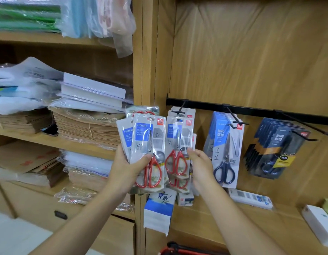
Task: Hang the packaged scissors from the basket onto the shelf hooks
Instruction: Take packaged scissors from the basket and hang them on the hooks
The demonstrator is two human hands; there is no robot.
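Left grip (128, 168) clasping three red-handled scissor packs (146, 137), right grip (200, 162) pinching a fourth pack (177, 138), three hooks (235, 118) on black rail (260, 110)

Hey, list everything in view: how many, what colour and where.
red packs: at least three, red-handled scissors, fanned in left hand
front pack: one, red-handled, held by the left hook
hung packs: a few, white tops, on the left hook behind it
blue packs: several, blue-handled, middle hook
dark packs: several, navy and orange, right hook
rail: one, black, across the wooden back panel
paper bags: stacks, brown, left middle shelf
folders: stack, green, blue, pink, top left shelf
boxes: a few, white, bottom right shelf
basket: one, red, bottom edge, mostly cut off
left hand: grips red packs
right hand: pinches front pack
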